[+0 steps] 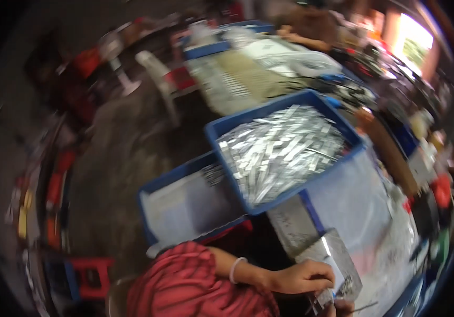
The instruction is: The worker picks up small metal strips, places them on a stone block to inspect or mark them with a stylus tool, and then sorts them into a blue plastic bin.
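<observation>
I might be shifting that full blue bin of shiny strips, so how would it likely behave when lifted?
The blue bin is probably heavy, being heaped with strips that look metallic. Those strips lie loose at mixed angles, so they could slide if it tilts. Its walls look fairly straight under the load, suggesting a stiff shell.

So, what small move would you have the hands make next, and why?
Perhaps steady the small, shiny silver-coloured piece between the bare left hand and the bare right hand before shifting it: both hands are close about it near the shiny grey metal block, the right is partly cut off by the lower edge, and blur hides how firmly either grips.
</observation>
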`<state>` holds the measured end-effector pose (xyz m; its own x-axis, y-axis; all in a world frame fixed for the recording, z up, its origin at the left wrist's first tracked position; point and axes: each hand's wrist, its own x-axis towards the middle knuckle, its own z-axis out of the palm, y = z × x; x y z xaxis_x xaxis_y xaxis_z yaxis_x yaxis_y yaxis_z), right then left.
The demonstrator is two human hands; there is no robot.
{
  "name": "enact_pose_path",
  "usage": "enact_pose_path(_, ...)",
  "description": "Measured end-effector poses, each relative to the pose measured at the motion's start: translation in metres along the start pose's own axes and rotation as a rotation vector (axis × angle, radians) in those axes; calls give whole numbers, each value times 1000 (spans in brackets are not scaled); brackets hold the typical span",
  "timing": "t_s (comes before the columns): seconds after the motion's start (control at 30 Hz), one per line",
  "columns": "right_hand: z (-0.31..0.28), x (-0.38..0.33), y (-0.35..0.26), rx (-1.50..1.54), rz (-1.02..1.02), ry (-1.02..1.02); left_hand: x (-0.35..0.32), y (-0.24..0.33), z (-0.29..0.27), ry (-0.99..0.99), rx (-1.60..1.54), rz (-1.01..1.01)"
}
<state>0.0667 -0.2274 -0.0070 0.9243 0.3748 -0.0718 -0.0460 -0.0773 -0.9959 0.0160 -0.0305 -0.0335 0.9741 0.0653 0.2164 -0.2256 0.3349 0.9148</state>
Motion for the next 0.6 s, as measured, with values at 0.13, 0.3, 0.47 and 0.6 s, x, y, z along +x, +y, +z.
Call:
enact_pose_path(0.13, -21, 5, 28, -83, 11, -4, 0, 1, 10, 45, -202, -33)
enact_pose_path(0.3, 3, 1, -2, -114, 127, 47, 0, -3, 1, 110, -51, 76)
enact_pose_path(0.47, 17, 1, -5, 44, 109, 30, -7, 13, -21, 192, -117, -190)
enact_pose_path(0.6, 25, 11, -3, -79, -163, -212, -10, 7, -23, 267, -188, -263)
